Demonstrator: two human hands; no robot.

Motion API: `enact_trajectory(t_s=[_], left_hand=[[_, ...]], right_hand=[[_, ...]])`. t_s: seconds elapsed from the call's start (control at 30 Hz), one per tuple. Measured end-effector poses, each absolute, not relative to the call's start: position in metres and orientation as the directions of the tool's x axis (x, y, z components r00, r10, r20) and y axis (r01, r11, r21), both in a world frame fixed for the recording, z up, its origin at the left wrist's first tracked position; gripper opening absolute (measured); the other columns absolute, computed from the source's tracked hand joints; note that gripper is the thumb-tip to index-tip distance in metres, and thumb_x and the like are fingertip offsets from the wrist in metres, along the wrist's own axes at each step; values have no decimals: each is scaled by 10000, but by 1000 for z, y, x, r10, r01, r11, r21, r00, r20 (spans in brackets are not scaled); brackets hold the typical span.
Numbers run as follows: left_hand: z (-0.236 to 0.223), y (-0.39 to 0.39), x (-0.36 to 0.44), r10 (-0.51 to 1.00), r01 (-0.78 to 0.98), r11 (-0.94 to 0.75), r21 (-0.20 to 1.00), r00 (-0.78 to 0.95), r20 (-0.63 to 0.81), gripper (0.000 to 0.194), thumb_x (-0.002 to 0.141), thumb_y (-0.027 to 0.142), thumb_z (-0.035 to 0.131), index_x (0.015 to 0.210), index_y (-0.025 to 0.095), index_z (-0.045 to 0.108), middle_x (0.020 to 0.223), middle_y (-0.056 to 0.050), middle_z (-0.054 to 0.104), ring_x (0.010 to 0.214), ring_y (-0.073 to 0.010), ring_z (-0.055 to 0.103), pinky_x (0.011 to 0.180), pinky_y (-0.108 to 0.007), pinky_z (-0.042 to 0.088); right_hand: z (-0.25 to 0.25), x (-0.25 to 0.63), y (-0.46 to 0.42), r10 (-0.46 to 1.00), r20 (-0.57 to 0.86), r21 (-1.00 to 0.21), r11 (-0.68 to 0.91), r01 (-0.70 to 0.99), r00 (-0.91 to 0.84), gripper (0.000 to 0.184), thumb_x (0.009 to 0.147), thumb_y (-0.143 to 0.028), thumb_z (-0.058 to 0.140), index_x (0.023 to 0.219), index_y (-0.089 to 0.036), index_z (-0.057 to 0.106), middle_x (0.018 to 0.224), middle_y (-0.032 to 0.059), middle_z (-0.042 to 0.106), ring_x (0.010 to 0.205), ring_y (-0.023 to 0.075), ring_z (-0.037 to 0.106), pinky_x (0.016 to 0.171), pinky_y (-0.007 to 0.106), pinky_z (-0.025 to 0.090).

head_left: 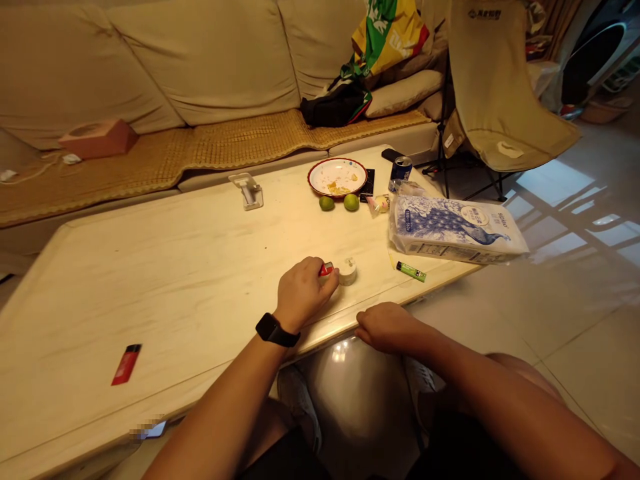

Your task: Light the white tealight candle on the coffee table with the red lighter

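Our left hand reaches forward from the near edge of the worktop, wrist raised and knuckles up, a black smartwatch on the wrist. Its fingers close around a red lighter, with only the lighter's top showing past them. Just beside the fingertips, in from the near edge, stands a small white cylinder; we cannot tell what it is, or whether the hand touches it.

Our right hand lies at the near edge, forearm angled in from the lower right and the fingers pointing left. It sits just beside the left hand, and we cannot tell whether it is spread or closed.

Toward the far edge sit a red-rimmed plate with food scraps and two limes, with a blue drink can near the far corner. Nearer the right edge lie a green lighter and a peacock-printed paper pack, which overhangs that edge. A second red lighter lies near the left end, and a white phone stand stands near the far edge.
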State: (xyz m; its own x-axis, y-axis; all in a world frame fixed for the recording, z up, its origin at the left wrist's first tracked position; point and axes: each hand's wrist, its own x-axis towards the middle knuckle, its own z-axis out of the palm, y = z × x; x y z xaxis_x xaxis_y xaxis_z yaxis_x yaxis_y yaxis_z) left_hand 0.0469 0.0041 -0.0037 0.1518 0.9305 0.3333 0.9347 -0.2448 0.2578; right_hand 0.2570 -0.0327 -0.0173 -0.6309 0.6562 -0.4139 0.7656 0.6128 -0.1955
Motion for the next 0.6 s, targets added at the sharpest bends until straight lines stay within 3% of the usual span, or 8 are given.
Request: enact_trajectory(t_s=[0.6], left_hand=[[-10, 13, 59, 906, 954, -277, 117, 219, 363, 265, 929, 411, 497, 813, 203, 612, 796, -61, 665, 742, -210, 592, 630, -346, 358]], right_hand=[[-18, 258, -35, 658, -401, -198, 617, 762, -637, 371, 1005, -439, 487, 1097, -149, 700, 1021, 149, 766, 970, 288, 721, 802, 357, 499]])
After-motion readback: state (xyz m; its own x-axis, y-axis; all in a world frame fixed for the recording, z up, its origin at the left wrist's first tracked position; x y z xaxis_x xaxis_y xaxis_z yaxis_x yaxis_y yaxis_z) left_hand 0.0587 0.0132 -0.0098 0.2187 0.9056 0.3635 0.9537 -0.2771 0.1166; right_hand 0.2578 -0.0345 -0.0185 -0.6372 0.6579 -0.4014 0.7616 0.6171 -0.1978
